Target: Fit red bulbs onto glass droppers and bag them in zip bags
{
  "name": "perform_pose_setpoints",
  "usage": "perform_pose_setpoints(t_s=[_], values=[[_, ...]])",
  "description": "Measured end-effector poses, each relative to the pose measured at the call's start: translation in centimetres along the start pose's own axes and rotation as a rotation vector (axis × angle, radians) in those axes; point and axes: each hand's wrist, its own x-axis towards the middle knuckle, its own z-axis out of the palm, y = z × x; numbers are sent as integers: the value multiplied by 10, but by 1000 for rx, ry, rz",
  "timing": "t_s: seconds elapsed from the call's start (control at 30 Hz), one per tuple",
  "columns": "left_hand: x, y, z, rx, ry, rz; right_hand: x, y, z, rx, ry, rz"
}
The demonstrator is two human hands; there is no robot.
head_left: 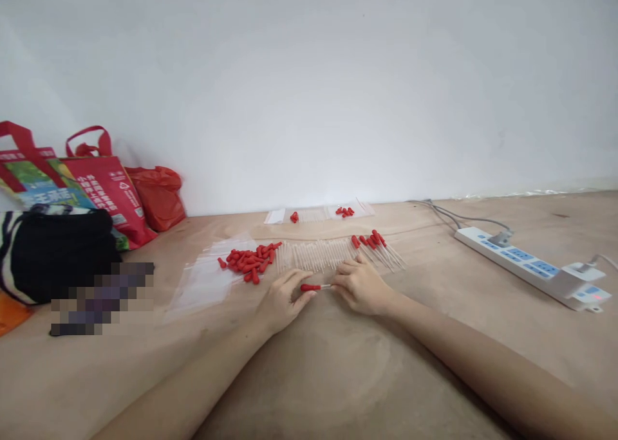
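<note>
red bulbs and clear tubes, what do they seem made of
Red bulbs: probably rubber, smooth and opaque, going by the even colour and rounded moulded shape. Clear tubes: glass or transparent plastic, smooth; the tabletop shows through them, which one is unclear.

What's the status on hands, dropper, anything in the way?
Left hand at red dropper bulb, grip unclear; right hand pinching clear tube. Bulb at tube's end. No obstruction seen between hands; loose bulbs, tube row just beyond.

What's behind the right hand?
Beyond the right hand, red-topped tubes and a row of bare tubes show. Whatever the hand itself covers, including any tube ends, can't be seen.
</note>
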Motion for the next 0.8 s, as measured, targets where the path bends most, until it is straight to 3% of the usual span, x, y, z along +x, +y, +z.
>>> perform_pose_setpoints(t_s=[0.2, 0.3, 0.47, 0.8], values=[[1, -6, -3, 68, -58, -161, -1, 49, 0, 35, 169, 688], [1, -5, -2, 57, -109, -173, 1, 65, 5, -35, 140, 876], [1, -5, -3, 34, -118, -174, 11, 68, 12, -108, 14, 905], [0, -6, -2, 15, -103, -128, 13, 59, 11, -159, -74, 836]])
